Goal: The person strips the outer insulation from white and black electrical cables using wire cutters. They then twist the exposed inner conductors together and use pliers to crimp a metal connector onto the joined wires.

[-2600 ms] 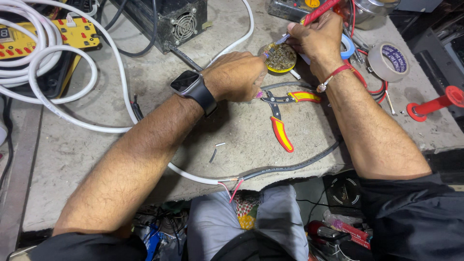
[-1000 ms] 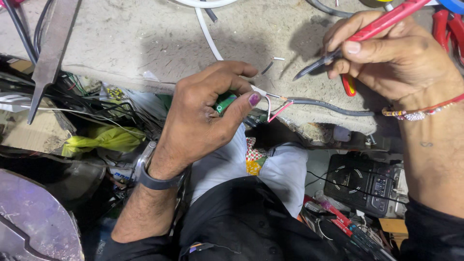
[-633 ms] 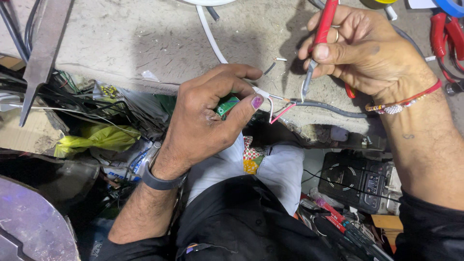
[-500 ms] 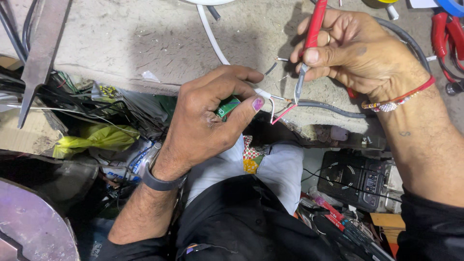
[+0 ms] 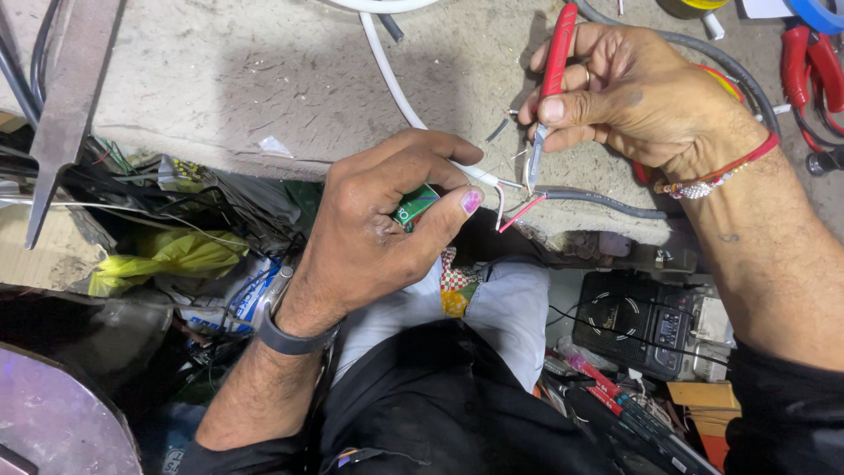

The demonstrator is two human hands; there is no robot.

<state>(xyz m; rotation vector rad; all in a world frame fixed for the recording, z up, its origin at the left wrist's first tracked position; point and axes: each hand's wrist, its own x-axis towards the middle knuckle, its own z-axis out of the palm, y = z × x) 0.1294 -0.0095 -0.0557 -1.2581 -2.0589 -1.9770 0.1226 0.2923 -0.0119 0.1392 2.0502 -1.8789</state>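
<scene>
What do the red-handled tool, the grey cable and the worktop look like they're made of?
Red-handled tool, held in the right hand: smooth, slightly glossy handle, probably plastic, with a thin shiny metal tip. Grey cable: matte flexible sheath, likely rubber or PVC. Worktop: rough, pitted, dusty grey, seemingly concrete or stone.

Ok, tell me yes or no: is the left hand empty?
No, the left hand pinches a small green part between thumb and fingers.

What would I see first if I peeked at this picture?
Two bare hands meeting at the edge of a rough grey concrete bench. The right hand holds a slim red-handled tool, tip down on thin bared wires from a grey cable. The left hand, just below, pinches a small green part.
</scene>
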